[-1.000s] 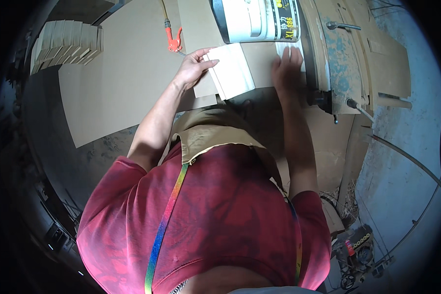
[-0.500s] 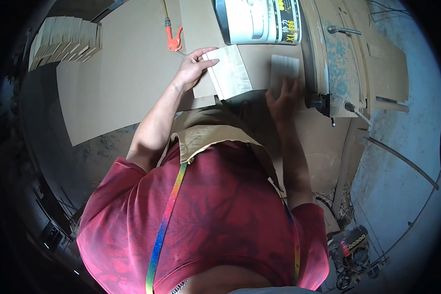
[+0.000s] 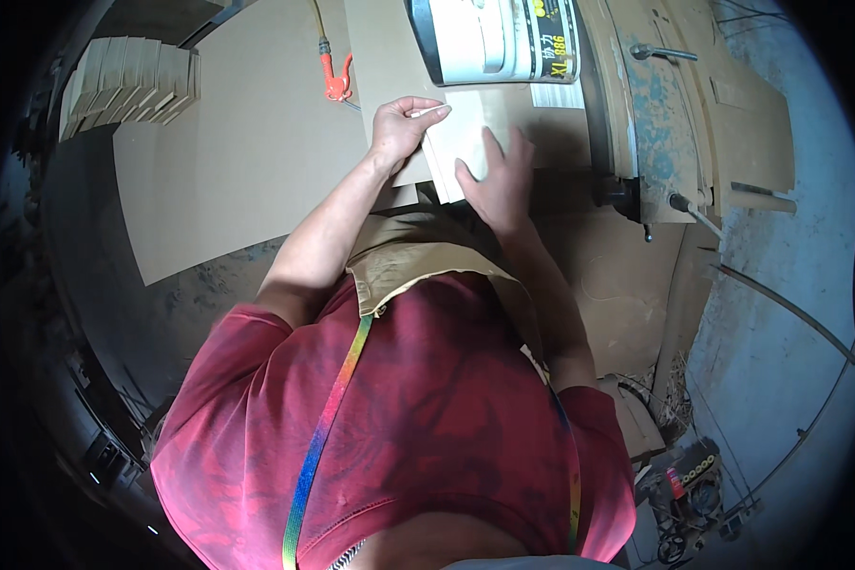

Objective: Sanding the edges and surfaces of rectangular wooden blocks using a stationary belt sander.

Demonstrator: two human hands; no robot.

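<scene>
My left hand point(image 3: 411, 128) pinches the left edge of a pale, flat wooden board point(image 3: 463, 119) between thumb and fingers. A second thin edge shows along that side, so it may be more than one piece. Over the board's right part is my right hand point(image 3: 501, 180), its fingers spread and slightly blurred. Whether its fingertips touch the surface I cannot tell. Another pale, streaked board point(image 3: 558, 95) lies beyond my right hand, partly hidden by a white plastic tub point(image 3: 503, 43) with a dark side and a black-and-yellow label.
A red air blow gun point(image 3: 334, 81) on a hose lies on the brown sheet-covered table point(image 3: 228, 142). Several wooden boards point(image 3: 133, 76) stand in a row at the far left. To the right is a worn machine point(image 3: 660, 133) with protruding metal levers.
My right hand has moved left, from the streaked board to the held board. The streaked board now lies farther away, beside the tub. My left hand and its board have shifted slightly right.
</scene>
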